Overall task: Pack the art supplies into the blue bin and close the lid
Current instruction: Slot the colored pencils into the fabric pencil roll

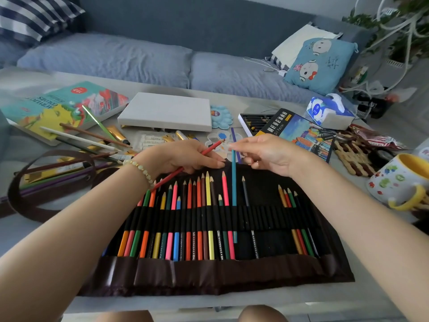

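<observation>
A dark brown pencil roll (267, 273) lies unrolled in front of me, with several coloured pencils slotted under its black elastic band. My left hand (185, 156) holds a red pencil (210, 148) at a slant over the roll's top edge. My right hand (267, 154) pinches the upper end of a teal pencil (234, 182), which stands in a slot near the middle. A purple pencil also sticks up behind my right fingers. The slots right of the teal pencil are mostly bare. No blue bin is in view.
Behind the roll lie a white canvas (167, 110), an acrylic colours box (60, 105), loose brushes and paint tubes (92, 140), a flower palette (220, 116), an oil pastel box (299, 130), a tissue pack (329, 110) and a mug (399, 180). A sofa stands beyond.
</observation>
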Tool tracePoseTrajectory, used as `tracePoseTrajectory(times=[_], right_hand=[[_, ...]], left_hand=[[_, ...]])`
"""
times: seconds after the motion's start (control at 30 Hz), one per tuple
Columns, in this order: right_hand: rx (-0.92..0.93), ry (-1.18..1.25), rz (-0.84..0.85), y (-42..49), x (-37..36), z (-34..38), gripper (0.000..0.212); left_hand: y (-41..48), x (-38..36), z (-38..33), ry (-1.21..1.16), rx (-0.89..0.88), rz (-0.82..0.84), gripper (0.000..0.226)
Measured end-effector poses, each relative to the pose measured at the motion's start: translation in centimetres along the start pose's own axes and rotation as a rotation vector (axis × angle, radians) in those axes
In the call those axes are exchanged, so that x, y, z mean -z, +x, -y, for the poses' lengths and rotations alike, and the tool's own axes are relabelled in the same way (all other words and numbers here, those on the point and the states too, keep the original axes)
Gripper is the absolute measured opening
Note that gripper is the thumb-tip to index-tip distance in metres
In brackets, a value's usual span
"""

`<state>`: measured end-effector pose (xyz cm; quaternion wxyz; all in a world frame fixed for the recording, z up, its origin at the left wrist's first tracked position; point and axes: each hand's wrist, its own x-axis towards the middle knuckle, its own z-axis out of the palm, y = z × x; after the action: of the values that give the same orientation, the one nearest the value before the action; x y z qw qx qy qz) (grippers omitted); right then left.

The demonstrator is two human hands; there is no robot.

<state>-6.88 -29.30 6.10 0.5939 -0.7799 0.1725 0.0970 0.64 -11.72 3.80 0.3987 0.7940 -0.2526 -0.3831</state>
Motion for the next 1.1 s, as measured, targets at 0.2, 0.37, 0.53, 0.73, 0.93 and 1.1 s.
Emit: tracePoseTrajectory(times=[0.2, 0.37, 0.53, 0.73, 0.93, 1.1], right_hand=[[-0.107, -0.254, 0.173, -1.2, -0.9, -1.5, 0.025], [-0.013, -0.204, 0.070, -1.8, -0.7, -2.4, 0.023], [0.153, 0.175, -0.165, -1.1, -0.9, -1.6, 0.025], [0.146, 0.426, -0.150, -1.4, -0.5, -0.8, 0.009], [0.270, 0.746, -0.340, -2.4, 5.6, -0.3, 0.011], [0.226, 0.578, -0.308, -1.8, 5.5, -2.1, 0.011]], left_hand=[[0.7, -0.1, 0.3, -0.003, 0.068, -0.023, 0.022], [0.4, -0.2, 0.2, 0.053, 0.023, -0.078, 0.025], [-0.3, -1.1, -1.0, 0.052, -0.179, -0.077, 0.027], [0.1, -2.1, -2.0, 0.059, -0.267, -0.036, 0.029], [1.0, -2.0, -0.7, 0.524, -0.124, -0.065, 0.044], [1.6, -3.0, -0.3, 0.477, -0.126, -0.032, 0.032]])
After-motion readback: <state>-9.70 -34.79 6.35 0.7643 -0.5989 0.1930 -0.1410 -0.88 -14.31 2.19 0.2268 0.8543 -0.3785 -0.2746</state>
